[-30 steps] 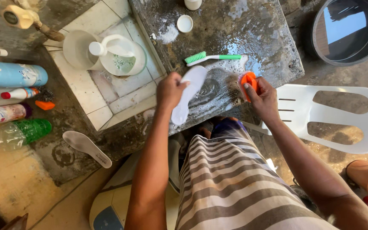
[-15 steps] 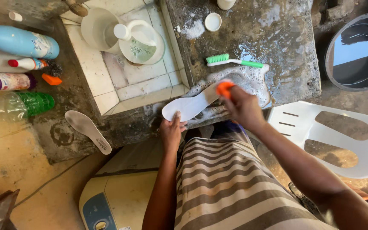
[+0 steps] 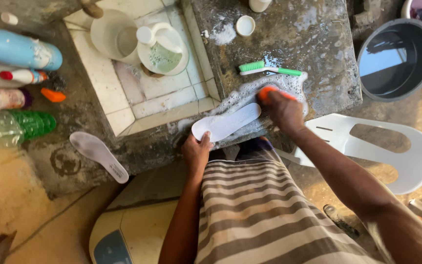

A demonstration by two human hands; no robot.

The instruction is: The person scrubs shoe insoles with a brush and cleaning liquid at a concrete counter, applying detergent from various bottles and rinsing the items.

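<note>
Left hand [image 3: 197,152] grips the near end of a white insole [image 3: 225,122], fingers curled over its edge, pinning it flat on the wet stone surface [image 3: 318,39]. Right hand [image 3: 284,110] is closed around an orange scrubber [image 3: 268,91], pressed into the suds at the insole's far end. Green brush [image 3: 268,68] lies just beyond, on the foam's edge. Second insole [image 3: 98,155] sits well apart to the left, near the bottles. White pitcher [image 3: 162,49] stands in the tiled basin [image 3: 123,117]. Dark bucket [image 3: 396,58] of water to the right.
</note>
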